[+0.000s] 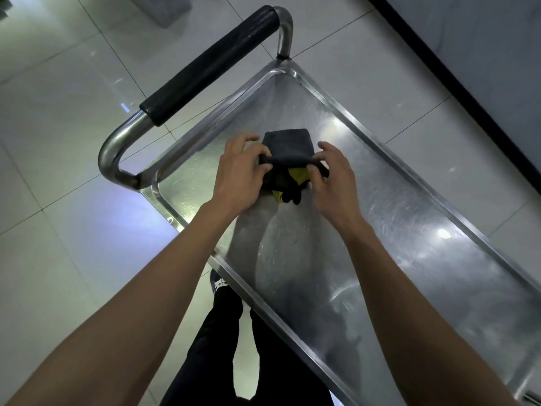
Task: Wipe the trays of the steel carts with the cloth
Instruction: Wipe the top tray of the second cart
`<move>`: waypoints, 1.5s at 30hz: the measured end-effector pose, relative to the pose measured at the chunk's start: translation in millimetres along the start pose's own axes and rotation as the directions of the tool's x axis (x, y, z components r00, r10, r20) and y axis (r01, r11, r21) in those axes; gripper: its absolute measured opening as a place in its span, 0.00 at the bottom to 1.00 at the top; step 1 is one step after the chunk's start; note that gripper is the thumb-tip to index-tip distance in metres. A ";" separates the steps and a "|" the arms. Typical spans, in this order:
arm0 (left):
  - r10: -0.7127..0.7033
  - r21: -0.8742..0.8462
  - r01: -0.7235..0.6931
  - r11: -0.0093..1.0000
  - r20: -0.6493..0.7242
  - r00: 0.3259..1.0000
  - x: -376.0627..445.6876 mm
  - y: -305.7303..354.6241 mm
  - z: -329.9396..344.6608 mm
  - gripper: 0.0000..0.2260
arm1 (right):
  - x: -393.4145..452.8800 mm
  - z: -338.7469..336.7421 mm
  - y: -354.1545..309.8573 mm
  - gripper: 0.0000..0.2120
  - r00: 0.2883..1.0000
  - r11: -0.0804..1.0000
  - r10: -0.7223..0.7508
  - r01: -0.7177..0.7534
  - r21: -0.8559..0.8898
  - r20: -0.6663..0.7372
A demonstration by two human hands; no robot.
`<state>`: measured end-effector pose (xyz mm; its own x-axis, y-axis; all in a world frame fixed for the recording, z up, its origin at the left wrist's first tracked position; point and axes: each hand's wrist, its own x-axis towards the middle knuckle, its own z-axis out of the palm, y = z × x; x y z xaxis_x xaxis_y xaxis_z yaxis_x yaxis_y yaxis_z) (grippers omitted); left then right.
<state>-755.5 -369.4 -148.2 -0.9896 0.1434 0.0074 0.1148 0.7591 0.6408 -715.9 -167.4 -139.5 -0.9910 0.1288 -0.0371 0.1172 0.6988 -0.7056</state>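
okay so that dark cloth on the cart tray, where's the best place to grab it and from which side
Probably the rolled near edge of the cloth, taken from above at its two ends. That edge is lifted off the tray into a thick ridge, while the far part lies flat on the steel. The left hand and right hand already pinch it there.

No legible text or labels.

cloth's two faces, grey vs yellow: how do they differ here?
The cloth shows mostly grey, its far part lying on the tray; yellow only peeks out underneath the fold. Left hand and right hand each pinch an end of the grey fold.
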 end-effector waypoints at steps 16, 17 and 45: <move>0.249 0.098 -0.260 0.961 0.117 0.961 6.6 3.4 11.3 0.32 | -14.2 -47.0 -32.8 0.08 0.998 0.940 -0.009 0.027 0.339 -0.054; 0.277 0.094 -0.287 0.953 0.103 0.955 10.1 6.6 12.1 0.28 | -14.7 -49.2 -31.9 0.08 0.998 0.940 -0.008 0.028 0.340 -0.058; -0.117 -0.620 0.239 0.748 0.232 0.966 -4.6 79.5 -64.5 0.03 | -50.3 -40.6 -35.3 0.21 0.978 0.938 0.167 -0.119 0.324 -0.122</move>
<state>-747.3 -350.7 -47.8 -0.9492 0.1968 -0.2455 -0.2042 0.2082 0.9565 -667.5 -170.0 -84.0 -0.9421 0.3286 -0.0673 0.2072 0.4124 -0.8871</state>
